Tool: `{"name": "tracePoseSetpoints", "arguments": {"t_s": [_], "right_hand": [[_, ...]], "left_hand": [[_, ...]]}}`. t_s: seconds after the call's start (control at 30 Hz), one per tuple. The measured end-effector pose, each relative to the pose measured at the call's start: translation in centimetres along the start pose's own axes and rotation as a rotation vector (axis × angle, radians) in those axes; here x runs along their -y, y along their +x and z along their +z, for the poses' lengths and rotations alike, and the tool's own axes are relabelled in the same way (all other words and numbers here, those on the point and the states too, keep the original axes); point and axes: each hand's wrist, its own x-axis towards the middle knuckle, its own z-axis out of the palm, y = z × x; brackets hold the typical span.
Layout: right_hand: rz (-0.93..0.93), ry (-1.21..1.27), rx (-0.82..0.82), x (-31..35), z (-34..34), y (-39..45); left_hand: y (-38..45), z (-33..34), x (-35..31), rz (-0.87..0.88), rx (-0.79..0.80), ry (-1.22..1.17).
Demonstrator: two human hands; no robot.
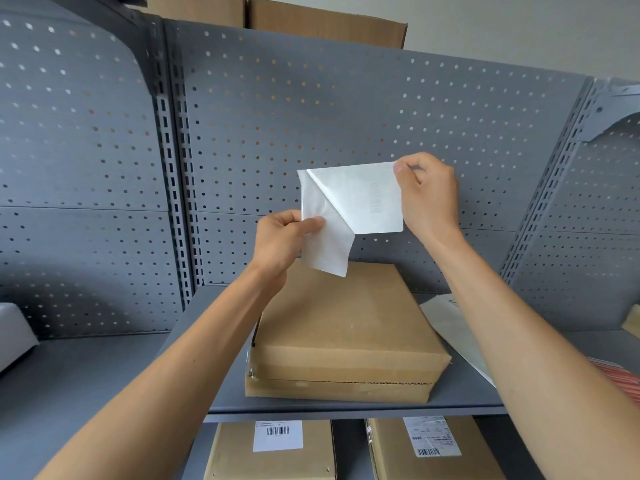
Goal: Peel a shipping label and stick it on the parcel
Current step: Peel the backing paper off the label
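Observation:
A white shipping label (pixel 370 199) is held up in the air in front of the pegboard, its back toward me. My right hand (pixel 429 195) pinches its upper right corner. My left hand (pixel 280 240) pinches the backing sheet (pixel 329 244), which is partly peeled away and folds down from the upper left corner toward the lower left. Below them a brown cardboard parcel (pixel 346 327) lies flat on the grey shelf (pixel 194 362); its top face is bare.
Grey pegboard panels (pixel 311 116) rise behind the shelf. A pale sheet (pixel 453 327) lies right of the parcel, under my right forearm. Two labelled boxes (pixel 273 448) (pixel 433 448) sit on the shelf below. A grey object (pixel 14 334) is at the far left.

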Motion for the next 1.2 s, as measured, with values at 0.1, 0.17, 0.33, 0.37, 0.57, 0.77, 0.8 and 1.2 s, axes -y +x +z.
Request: {"name": "tracePoseSetpoints", "arguments": {"t_s": [0.1,0.17,0.33,0.37,0.57,0.77,0.8,1.2], "right_hand": [[0.042,-0.002,-0.024,-0.5,-0.6,0.7],[0.057,-0.001,-0.046,-0.8,-1.1,1.2],[0.105,0.02,-0.084,-1.6,-2.0,1.9],[0.117,0.03,-0.089,-1.7,-2.1,1.9],[0.18,0.096,-0.151,-2.1,-2.4,1.9],[0.2,0.186,-0.268,-1.6,-2.2,1.7],[0.19,0.194,-0.285,-1.5,-2.0,1.6],[0.016,0.243,-0.106,2.4,3.6,-1.8]], "left_hand": [[0.1,-1.0,0.5,-0.013,0.012,-0.008],[0.1,-1.7,0.8,-0.017,0.021,-0.005],[-0.1,-3.2,1.1,-0.03,0.058,-0.018],[-0.2,-3.6,1.1,-0.037,0.061,-0.021],[-0.2,-4.8,1.2,-0.024,0.015,-0.023],[-0.3,-5.9,0.8,0.019,-0.081,-0.041],[-0.4,-6.3,0.8,0.031,-0.101,-0.045],[-1.6,-12.2,3.1,0.027,-0.272,0.271]]}}
